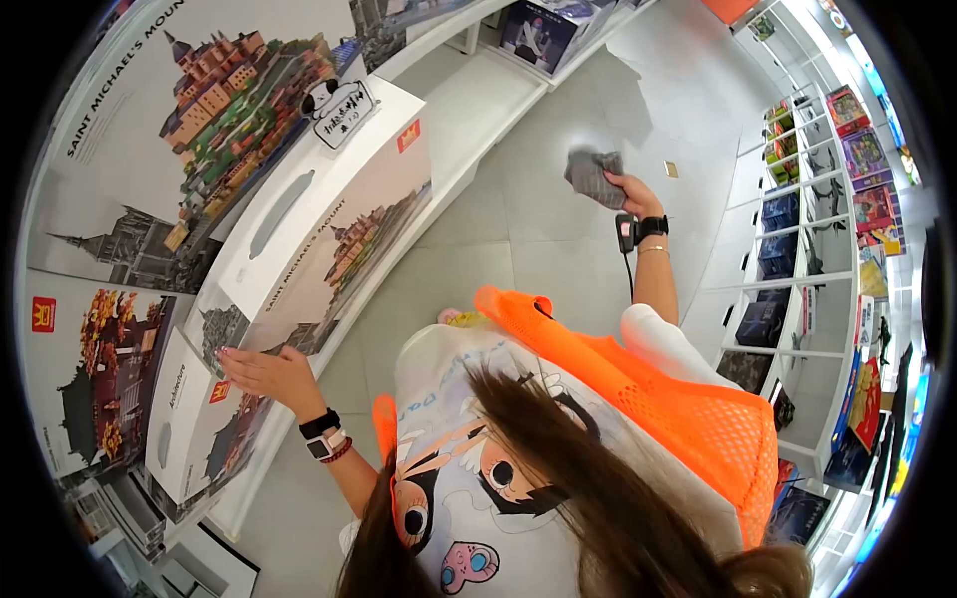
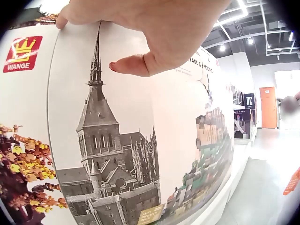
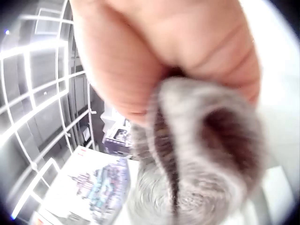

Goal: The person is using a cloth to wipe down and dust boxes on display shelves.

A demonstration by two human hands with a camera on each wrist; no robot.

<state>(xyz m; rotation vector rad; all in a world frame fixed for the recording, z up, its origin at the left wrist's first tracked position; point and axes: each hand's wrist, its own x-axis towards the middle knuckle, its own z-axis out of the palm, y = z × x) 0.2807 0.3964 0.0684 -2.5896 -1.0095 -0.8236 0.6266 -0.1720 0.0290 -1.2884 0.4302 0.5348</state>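
Observation:
My left hand (image 1: 267,375) rests at the top edge of a large white Saint Michael's Mount box (image 1: 299,284), where it meets a neighbouring Architecture box (image 1: 177,399). In the left wrist view the fingers reach over the top edge, and the extended thumb (image 2: 133,64) lies in front of the printed spire. Out to the right, my right hand (image 1: 641,196) grips a crumpled grey cloth (image 1: 595,177) above the floor. The right wrist view shows the cloth (image 3: 197,154) folded and blurred, bunched under the fingers.
Taller boxes (image 1: 110,120) stand behind the left ones, with a small handwritten sign (image 1: 344,112) on top. White shelves (image 1: 817,274) with boxed sets line the right side. A small tan card (image 1: 671,169) lies on the tiled floor (image 1: 478,264).

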